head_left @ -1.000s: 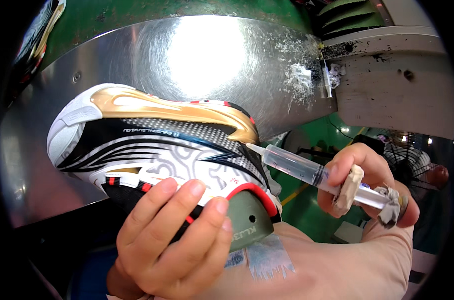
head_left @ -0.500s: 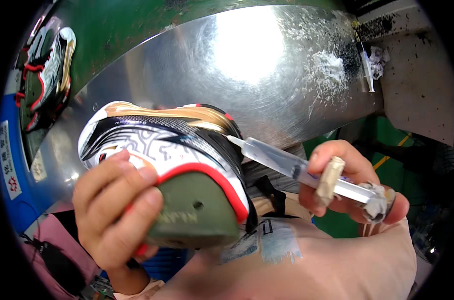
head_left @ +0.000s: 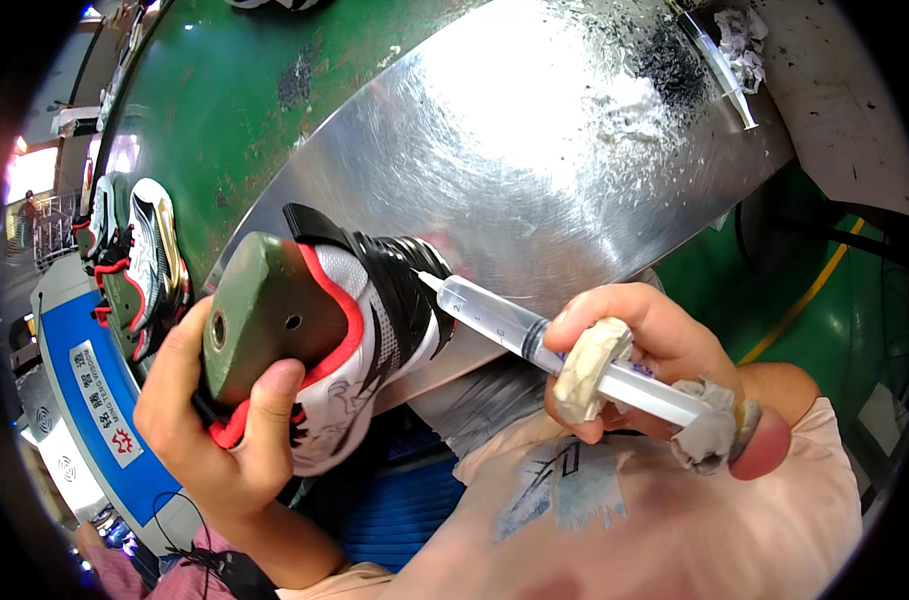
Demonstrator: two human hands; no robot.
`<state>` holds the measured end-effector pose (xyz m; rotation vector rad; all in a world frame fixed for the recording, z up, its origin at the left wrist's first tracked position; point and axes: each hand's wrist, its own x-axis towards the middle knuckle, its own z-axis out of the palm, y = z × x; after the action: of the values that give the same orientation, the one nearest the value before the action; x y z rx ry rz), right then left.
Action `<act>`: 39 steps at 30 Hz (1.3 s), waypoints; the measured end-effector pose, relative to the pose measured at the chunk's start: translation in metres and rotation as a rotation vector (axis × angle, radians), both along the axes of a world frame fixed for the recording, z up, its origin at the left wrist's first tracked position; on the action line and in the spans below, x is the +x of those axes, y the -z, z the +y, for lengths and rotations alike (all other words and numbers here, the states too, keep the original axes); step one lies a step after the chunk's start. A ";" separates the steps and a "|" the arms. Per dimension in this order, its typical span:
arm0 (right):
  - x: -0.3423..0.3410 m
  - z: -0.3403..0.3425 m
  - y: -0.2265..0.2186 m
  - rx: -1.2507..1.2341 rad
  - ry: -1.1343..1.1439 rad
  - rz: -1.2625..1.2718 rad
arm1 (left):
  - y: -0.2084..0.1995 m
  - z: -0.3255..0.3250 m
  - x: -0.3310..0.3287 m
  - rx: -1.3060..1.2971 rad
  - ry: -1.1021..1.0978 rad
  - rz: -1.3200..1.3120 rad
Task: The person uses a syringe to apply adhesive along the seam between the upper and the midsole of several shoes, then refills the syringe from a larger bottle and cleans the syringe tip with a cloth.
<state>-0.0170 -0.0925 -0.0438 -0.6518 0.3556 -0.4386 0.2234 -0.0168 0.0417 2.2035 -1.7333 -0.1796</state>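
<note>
Nearest, low in the head view, the right hand [head_left: 664, 370] is curled about a clear plastic syringe [head_left: 534, 335]; its fingers wrap the barrel at a wad of pale tape, and the thumb sits on the tape-wrapped plunger end; the syringe's long axis runs from lower right up to upper left, needle tip pointing at the shoe and touching its black side panel. To the left, the left hand [head_left: 224, 420] grips a white, black and red sports shoe on an olive-green last [head_left: 364, 330]; the thumb is pressed on the last's flat green top, the other fingers closed round the far side, mostly hidden; the shoe is held in the air just over the near edge of the shiny curved metal plate [head_left: 534, 150], its opening and the last's top turned toward the camera, its long axis running away toward the plate. Beyond, on the plate's far right, lies 1 spare syringe [head_left: 719, 65]; at far left, 2 more shoes [head_left: 144, 265] rest on a green surface.
</note>
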 end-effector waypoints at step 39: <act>0.065 -0.107 0.036 0.373 -0.312 -0.107 | 0.056 -0.001 0.016 -0.324 0.562 -0.285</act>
<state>0.0479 -0.1994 -0.0801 -0.3098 0.2206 -0.1019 0.2396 -0.0177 -0.0143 1.5319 -2.3131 0.2822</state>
